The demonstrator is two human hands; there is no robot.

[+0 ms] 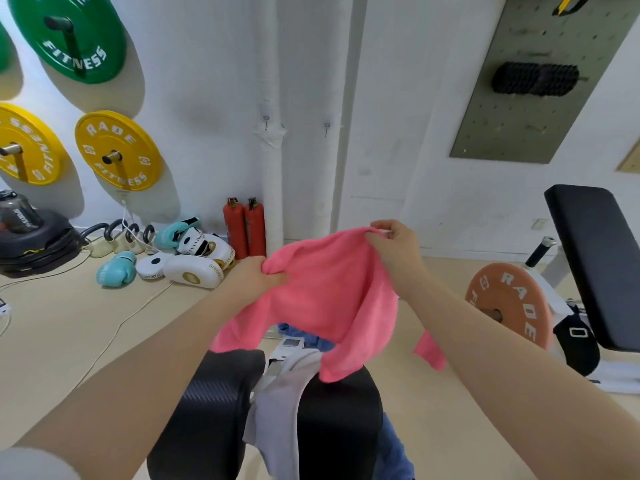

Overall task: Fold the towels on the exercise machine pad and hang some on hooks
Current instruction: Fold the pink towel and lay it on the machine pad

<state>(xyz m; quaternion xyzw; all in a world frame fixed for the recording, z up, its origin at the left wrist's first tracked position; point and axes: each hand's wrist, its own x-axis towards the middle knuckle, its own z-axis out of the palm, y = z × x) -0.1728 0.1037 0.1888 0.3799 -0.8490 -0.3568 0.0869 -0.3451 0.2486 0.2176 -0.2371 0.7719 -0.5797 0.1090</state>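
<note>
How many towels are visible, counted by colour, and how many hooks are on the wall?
Pink towel, held up by the left hand and the right hand: 1
Grey towel, draped over the black pad: 1
Blue towel, partly hidden: 1
Hooks on the wall: 2
Total: 3 towels, 2 hooks

Both hands raised, fingers curled

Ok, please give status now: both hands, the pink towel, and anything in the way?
Left hand and right hand grip pink towel, lifted above pad. Grey towel draped on pad. Two wall hooks bare. Nothing blocking.
</note>
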